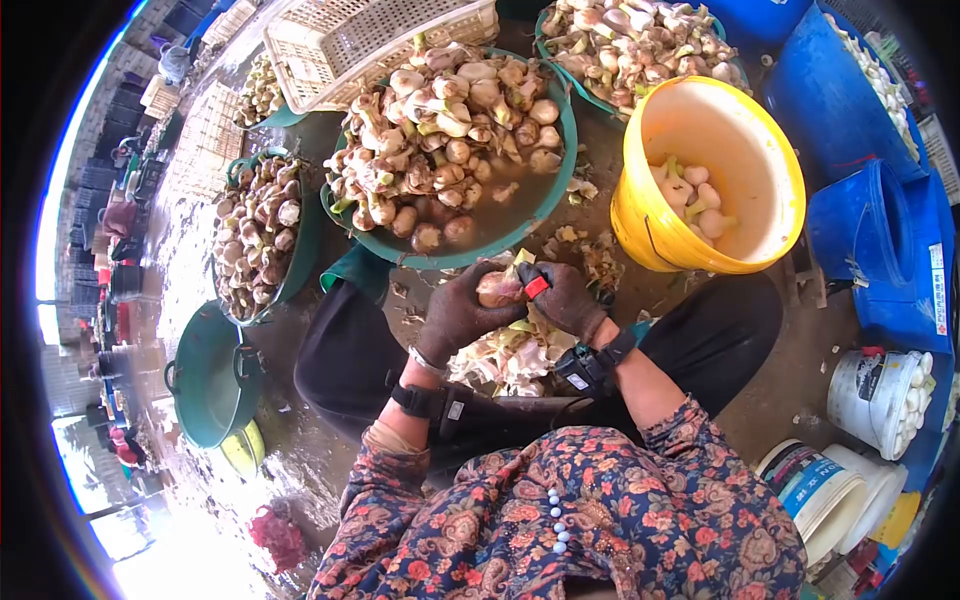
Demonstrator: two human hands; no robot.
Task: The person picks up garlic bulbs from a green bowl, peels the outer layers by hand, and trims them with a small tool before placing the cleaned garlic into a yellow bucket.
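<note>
My left hand (455,312), in a dark glove, is closed around a purplish-brown bulb (498,289) with a pale green stem. Against the stem side of the bulb, my right hand (570,302), also gloved, grips a small red-handled tool (537,287); its working end cannot be made out. Below both hands lies a heap of pale peelings (512,362) between my legs. Just ahead is a wide green tub (470,258) of murky water piled with unpeeled bulbs (420,140). Several white peeled bulbs (695,200) rest inside the yellow bucket (640,220) to the right.
More bulbs fill a green basin (255,240) at left and another tub (640,45) behind. A cream plastic crate (370,45) leans at the back. Blue containers (865,225) and white buckets (870,400) line the right side. An empty green basin (215,375) sits lower left.
</note>
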